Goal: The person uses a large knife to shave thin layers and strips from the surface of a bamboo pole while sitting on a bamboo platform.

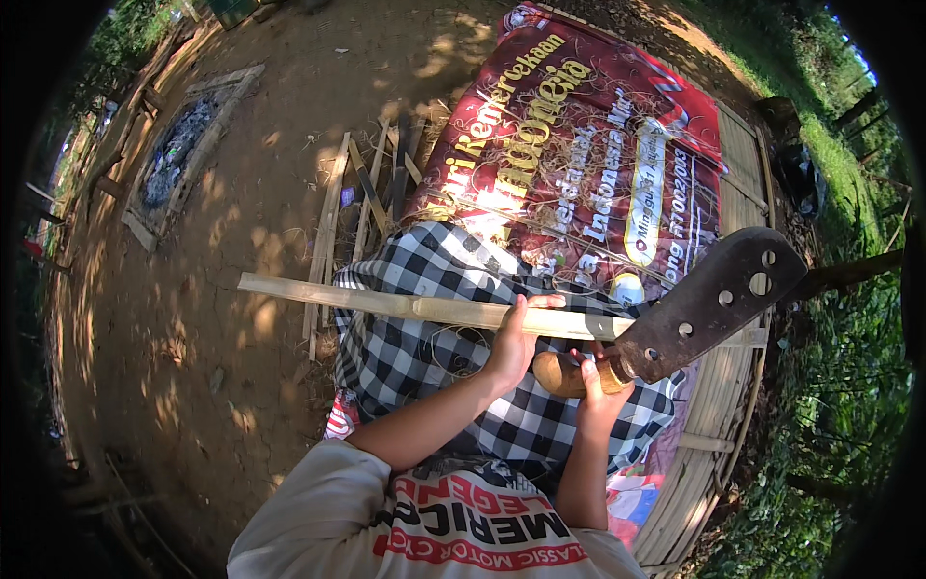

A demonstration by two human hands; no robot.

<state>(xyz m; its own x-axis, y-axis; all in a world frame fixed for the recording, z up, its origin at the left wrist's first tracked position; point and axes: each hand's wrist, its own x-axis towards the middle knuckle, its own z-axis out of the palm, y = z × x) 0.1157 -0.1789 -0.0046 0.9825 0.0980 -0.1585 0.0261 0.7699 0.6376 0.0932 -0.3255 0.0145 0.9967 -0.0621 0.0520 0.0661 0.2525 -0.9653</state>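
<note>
A long pale bamboo strip [453,311] lies crosswise over my lap, its left end reaching out past the checked cloth. My left hand [511,347] is closed around the strip near its middle, with the thumb along the upper side. My right hand [600,391] grips the wooden handle of a machete [709,309]. Its broad dark blade, pierced by several round holes, points up and to the right. The strip's right end meets the blade close to the handle; whether they touch I cannot tell. A black-and-white checked cloth [415,261] covers my legs.
I sit on a bamboo platform [714,434] partly covered by a dark red banner [473,125] strewn with thin shavings. Several bamboo strips [328,222] lie on the dirt ground to the left. A framed pit [183,145] is farther left; green plants [849,386] border the right.
</note>
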